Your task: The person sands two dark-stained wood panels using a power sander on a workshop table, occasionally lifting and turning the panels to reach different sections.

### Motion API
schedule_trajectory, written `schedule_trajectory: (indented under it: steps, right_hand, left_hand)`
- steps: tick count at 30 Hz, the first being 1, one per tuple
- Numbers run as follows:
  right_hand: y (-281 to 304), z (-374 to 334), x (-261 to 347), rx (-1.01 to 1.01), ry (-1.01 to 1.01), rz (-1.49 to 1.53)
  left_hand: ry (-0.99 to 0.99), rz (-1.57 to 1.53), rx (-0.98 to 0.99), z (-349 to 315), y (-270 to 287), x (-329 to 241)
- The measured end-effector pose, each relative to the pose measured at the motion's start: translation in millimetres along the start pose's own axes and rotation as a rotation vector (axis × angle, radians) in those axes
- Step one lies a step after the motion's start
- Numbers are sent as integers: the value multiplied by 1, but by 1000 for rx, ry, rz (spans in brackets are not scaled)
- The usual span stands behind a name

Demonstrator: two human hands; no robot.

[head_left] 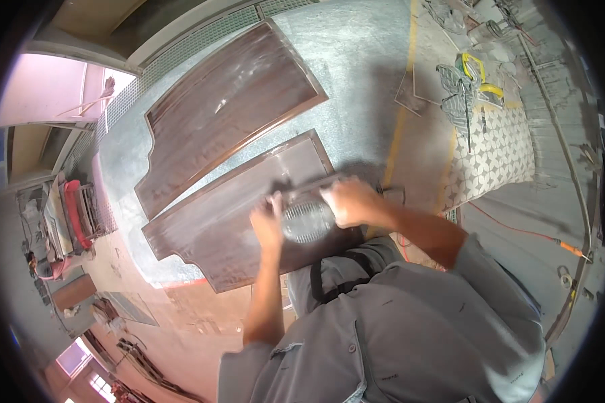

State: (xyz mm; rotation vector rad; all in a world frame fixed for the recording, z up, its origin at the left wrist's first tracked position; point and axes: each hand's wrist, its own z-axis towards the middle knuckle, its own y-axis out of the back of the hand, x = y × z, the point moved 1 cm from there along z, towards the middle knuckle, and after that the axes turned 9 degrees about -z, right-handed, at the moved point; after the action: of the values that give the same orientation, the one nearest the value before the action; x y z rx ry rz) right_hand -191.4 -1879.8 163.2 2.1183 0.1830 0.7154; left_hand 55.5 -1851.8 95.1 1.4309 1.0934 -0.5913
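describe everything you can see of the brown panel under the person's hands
The long, dark brown panel looks like wood, with a raised border around a flatter field and dull, greyish streaks. Its left end has a curved, stepped outline. It lies slanted on the pale grey work surface, beside a similar panel, the gap narrowing leftward. A blurred, ribbed grey tool covers part of its right half, between the left hand and right hand; whether either hand touches the panel is unclear.

Two shaped brown panels [215, 221] on pale bench [356, 60]. Ribbed oval object [307, 222] between blurred left hand [267, 220] and right hand [349, 201].
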Motion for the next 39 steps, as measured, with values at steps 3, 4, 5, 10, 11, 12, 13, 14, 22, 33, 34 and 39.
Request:
schedule_trajectory:
  steps: [3,4,5,10,11,12,13,14,22,33,34,39]
  right_hand:
    - [38,65,-33,-59,-4,-78]
    - [52,87,-41,-92,-4,-99]
    - [67,107,-49,-41,16,-134]
    - [79,118,-58,-23,38,-117]
    - [62,98,-55,34,-18,-62]
    - [39,73,-48,79,-59,22]
    - [19,47,-39,-17,1,-59]
    - [1,20,-29,-118,60,-128]
    - [-56,-69,13,47,-25,-73]
    - [-14,36,-26,-208,53,-74]
    - [-28,13,-19,-204,143,60]
    - [-82,-96,50,-330,41,27]
  left_hand:
    - [-94,-55,-15,85,-6,-10]
    - [-94,66,-42,110,-6,-15]
    - [-152,4,-90,130,-10,-21]
    - [-199,13,-111,137,-17,-26]
    - [-161,-9,-97,111,-17,-19]
    - [-112,-30,-80,78,-16,-9]
    - [-83,-8,-81,46,-16,-2]
    - [-85,-13,-96,11,-18,2]
    - [50,5,24,-100,-14,10]
    - [-190,31,44,55,-5,-11]
    - [-190,47,33,28,-6,-3]
    - [-88,44,198,-101,-8,16]
